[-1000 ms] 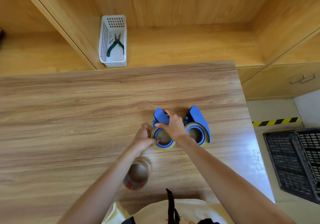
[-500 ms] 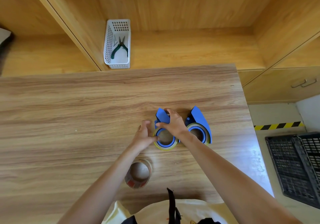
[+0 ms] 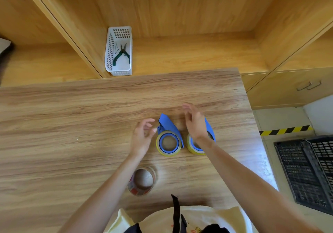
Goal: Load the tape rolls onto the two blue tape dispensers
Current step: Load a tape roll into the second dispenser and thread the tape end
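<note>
Two dispensers: left dispenser, right dispenser, both apparently loaded.
Hands: left hand, right hand released, holding nothing.
Advice: check each roll seats squarely.

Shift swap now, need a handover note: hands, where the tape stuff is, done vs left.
Left hand: open, holds nothing, just left of the left dispenser.
Right hand: open, holds nothing, above the right dispenser.
Both blue dispensers lie side by side on the table, each with a yellowish tape roll on its hub: left roll, right roll.
A third roll, brown core, lies loose near the table's front edge.
Done: both look loaded.
Left: apparently nothing; seating can't be checked from here.
</note>
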{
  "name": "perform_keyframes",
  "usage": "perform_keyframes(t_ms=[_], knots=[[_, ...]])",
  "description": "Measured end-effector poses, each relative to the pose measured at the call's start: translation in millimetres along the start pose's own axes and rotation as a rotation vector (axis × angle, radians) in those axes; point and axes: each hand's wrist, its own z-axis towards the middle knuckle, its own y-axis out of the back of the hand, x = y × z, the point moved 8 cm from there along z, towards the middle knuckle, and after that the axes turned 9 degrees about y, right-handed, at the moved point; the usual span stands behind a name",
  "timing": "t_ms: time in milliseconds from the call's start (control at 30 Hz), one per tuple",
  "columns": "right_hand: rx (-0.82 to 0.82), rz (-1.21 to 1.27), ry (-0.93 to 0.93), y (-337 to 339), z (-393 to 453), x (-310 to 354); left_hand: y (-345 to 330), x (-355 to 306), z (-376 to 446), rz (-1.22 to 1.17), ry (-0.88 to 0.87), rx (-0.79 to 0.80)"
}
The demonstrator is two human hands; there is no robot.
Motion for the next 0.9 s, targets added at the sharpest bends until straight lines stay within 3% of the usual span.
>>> perform_keyframes(t_ms=[100, 267, 367, 700, 900], knots=[[-0.025, -0.215, 0.0, 29.3, -4.6, -22.2, 9.9, -20.7, -9.7, -0.084, -0.086, -0.09], [0.202, 0.002, -0.319, 32.4, -32.1, -65.2, -9.1, -41.5, -22.4, -0.152, -0.113, 0.063], [0.327, -0.112, -0.341, 24.9, -43.9, -74.8, -21.9, -50.7, -36.0, -0.182, -0.145, 0.123], [0.244, -0.251, -0.377, 36.6, -60.1, -76.2, -27.6, -46.6, -50.9, -0.158, -0.139, 0.161], [0.144, -0.11, -0.44, 54.7, -61.2, -76.5, -36.7, -45.3, -55.1, -0.124, -0.119, 0.216]])
